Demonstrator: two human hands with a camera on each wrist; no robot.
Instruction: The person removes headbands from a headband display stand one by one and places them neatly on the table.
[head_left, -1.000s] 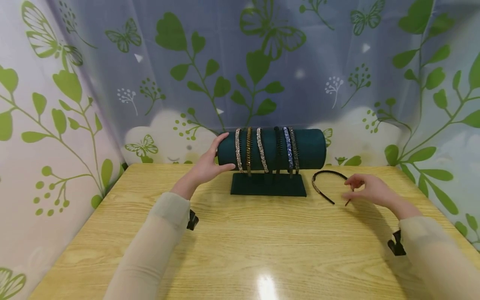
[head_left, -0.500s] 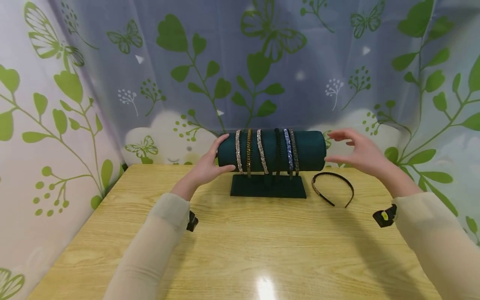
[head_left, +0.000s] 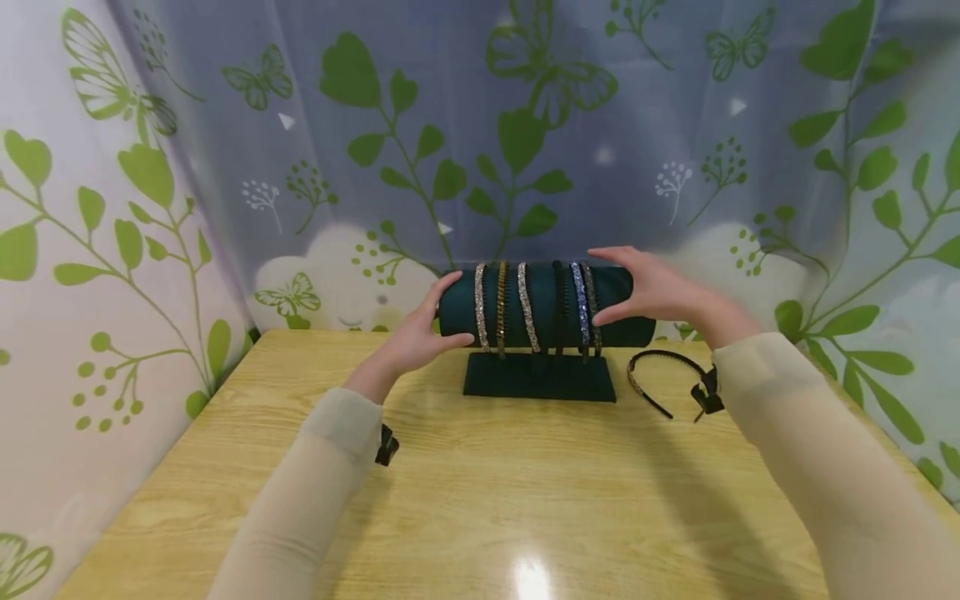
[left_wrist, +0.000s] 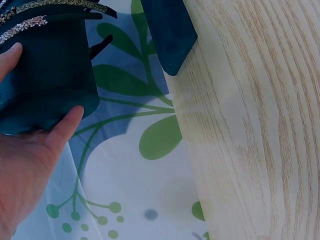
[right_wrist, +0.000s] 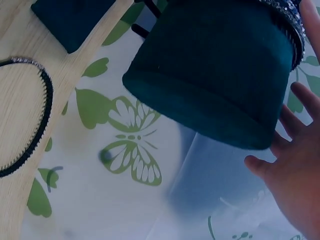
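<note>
A dark green velvet headband display stand carries several glittery headbands round its roll. Among them are a silver headband, a gold one and a blue one. My left hand grips the roll's left end, thumb in front and fingers over the top. In the left wrist view, that thumb lies against the roll's edge. My right hand is spread at the roll's right part, thumb tip beside the dark grey headband. The right wrist view shows its fingers beside the roll.
A loose black headband lies on the wooden table to the right of the stand's base, partly behind the right wrist's camera mount. A patterned curtain hangs behind the table and at both sides.
My right hand has left the loose headband on the table, risen and moved left to the roll's right part. My left hand stays on the roll's left end.
</note>
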